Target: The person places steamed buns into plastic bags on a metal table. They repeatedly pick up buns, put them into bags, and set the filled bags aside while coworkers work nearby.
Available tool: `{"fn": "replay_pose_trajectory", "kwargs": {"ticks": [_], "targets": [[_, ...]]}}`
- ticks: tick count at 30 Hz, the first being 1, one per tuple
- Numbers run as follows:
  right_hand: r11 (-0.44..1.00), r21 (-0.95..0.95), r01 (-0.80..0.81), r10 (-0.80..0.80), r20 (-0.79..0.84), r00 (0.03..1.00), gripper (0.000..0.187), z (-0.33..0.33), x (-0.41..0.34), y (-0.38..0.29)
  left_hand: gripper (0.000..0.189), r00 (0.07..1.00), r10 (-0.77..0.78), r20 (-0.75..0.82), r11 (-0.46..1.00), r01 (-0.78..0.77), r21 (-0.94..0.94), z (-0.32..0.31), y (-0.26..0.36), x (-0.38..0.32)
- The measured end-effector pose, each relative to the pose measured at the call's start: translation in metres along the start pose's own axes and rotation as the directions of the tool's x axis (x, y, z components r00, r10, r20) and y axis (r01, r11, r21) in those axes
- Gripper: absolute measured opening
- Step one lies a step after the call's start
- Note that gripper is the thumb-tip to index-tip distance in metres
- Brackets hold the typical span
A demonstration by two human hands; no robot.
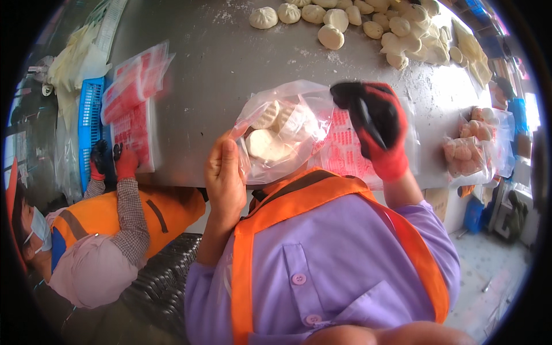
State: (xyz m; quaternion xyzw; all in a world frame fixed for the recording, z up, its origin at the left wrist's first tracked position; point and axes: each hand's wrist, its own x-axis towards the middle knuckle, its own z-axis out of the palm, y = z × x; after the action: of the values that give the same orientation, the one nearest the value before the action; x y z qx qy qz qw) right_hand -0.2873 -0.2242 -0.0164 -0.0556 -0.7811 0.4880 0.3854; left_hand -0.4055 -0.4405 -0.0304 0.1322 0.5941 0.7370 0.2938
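My bare left hand (pixel 226 172) grips the left edge of a clear plastic bag (pixel 284 95). Several pale steamed buns (pixel 267 144) lie inside the bag, whose mouth looks wide. My right hand (pixel 373 125), in a red and black work glove, is at the bag's right rim with its fingers bent; whether it pinches the film cannot be told. Beneath the bag and the right hand lie flat plastic bags with red print (pixel 340 151) on the metal table (pixel 194 86).
Loose buns (pixel 336 19) are heaped at the table's far side. Filled bags of buns (pixel 465 155) stand at the right end. At the left, a co-worker (pixel 125 215) in gloves handles printed bags (pixel 133 129) beside a blue plastic basket (pixel 89 133).
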Motion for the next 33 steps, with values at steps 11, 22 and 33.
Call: {"fn": "replay_pose_trajectory", "kwargs": {"ticks": [11,22,33], "targets": [[0.542,-0.79,-0.287,0.276,-0.156,0.949,0.081,-0.023,0.063,0.204,0.034,0.999,0.003,-0.051,1.0,-0.002,0.018,0.004,0.002,0.007],[0.346,-0.86,-0.375,0.532,-0.15,0.834,0.078,-0.032,0.045,0.277,0.03,0.974,0.186,0.132,0.817,-0.228,0.53,0.007,0.015,0.016],[0.459,-0.87,-0.18,0.564,0.129,0.816,0.064,-0.011,0.07,0.255,0.026,0.999,-0.039,0.014,0.915,0.03,0.403,0.013,0.03,0.032]]}}
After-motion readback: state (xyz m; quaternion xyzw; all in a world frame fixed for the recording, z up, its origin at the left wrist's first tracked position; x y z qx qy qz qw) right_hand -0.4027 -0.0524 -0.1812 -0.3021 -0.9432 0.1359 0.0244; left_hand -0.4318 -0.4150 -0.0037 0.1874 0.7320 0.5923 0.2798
